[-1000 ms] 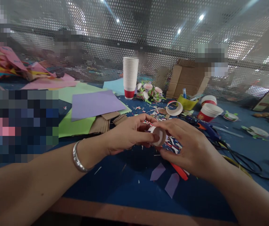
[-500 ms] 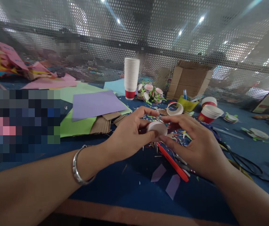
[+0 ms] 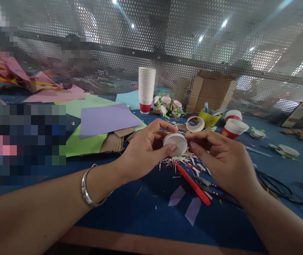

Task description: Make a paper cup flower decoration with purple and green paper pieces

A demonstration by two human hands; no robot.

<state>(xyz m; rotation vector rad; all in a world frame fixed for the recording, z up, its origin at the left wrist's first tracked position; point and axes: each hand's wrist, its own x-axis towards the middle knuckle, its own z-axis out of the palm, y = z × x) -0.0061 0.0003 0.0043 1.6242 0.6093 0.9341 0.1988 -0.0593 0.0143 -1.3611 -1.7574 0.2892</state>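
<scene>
A shallow white paper cup bottom (image 3: 178,141), cut down to a round disc with a low rim, is pinched in my left hand (image 3: 144,152), the thumb lying across its face. At its right edge, my right hand (image 3: 220,159) has thumb and fingers closed on the rim. Under the hands lie paper scraps (image 3: 191,163), a red pen-like tool (image 3: 194,184) and scissors (image 3: 212,186), partly hidden by my right hand. Two small purple paper pieces, one pointed (image 3: 176,196) and one beside it (image 3: 193,211), rest nearer the table edge.
A tall stack of paper cups (image 3: 146,88) stands at the back beside several small cup-bottom crafts (image 3: 167,105). Purple paper (image 3: 106,120) and green sheets (image 3: 85,143) lie left. Rightward are a cut cup ring (image 3: 195,124), a yellow-green container (image 3: 208,118), cups (image 3: 232,129) and black cables (image 3: 273,184).
The cup bottom has tilted so its round face shows more toward me. My right fingers have drawn together at its right edge.
</scene>
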